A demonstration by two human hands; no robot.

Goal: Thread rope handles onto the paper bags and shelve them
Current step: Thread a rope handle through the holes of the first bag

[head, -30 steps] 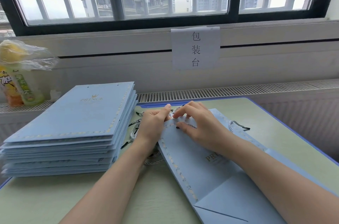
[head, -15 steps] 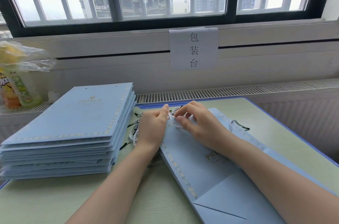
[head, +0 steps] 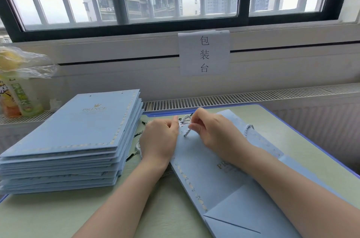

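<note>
The left hand's (head: 158, 140) grip is curled at the bag's top-left edge, pressing it to the bench (head: 58, 216); whether the fingers also pinch rope I cannot tell. At 9 o'clock from it sits the stack (head: 78, 134) of flat blue bags, with loose ropes (head: 138, 146) lying in the gap between stack and hand. At 3 o'clock from that hand, close by, the right hand (head: 212, 132) pinches a striped rope (head: 187, 132) between thumb and forefinger, its dark tip aimed down at the bag (head: 210, 179) near the top edge. That bag lies flat and slanted on the bench, top toward 12 o'clock; a rope loop (head: 248, 128) already shows at its 1 o'clock corner.

To do this step well, I judge the pinch should sit close behind the tip so the rope stays stiff, the left hand should hold the paper flat around the hole, and the tip should enter straight, not at a slant. The hole itself is too small to make out.
</note>
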